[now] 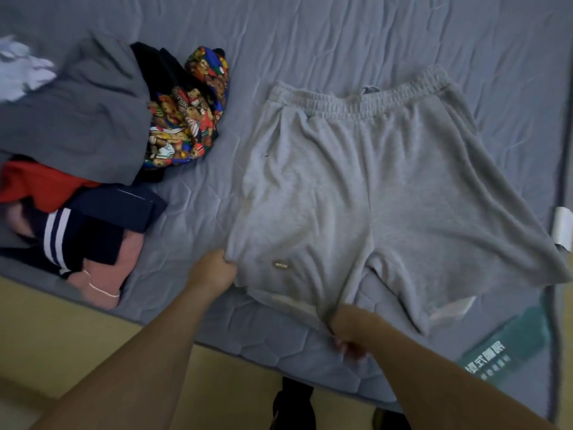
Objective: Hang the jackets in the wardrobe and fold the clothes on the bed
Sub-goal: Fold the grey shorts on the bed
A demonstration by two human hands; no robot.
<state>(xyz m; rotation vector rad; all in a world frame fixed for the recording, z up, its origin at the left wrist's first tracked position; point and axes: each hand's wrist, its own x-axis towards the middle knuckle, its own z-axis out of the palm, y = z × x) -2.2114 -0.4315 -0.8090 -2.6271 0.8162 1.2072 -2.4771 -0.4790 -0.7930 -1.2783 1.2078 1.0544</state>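
Head view: grey shorts (356, 181) lie flat on the bed (341, 35). Left hand (214, 270) and right hand (350, 330) each pinch one leg's hem.

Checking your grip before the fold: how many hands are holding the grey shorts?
2. The left hand pinches the grey shorts at one leg's outer hem; the right hand grips its inner hem.

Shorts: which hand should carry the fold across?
Left, probably. The left hand grips the outer hem corner of the shorts and could swing that leg over; the right hand holds the inner hem.
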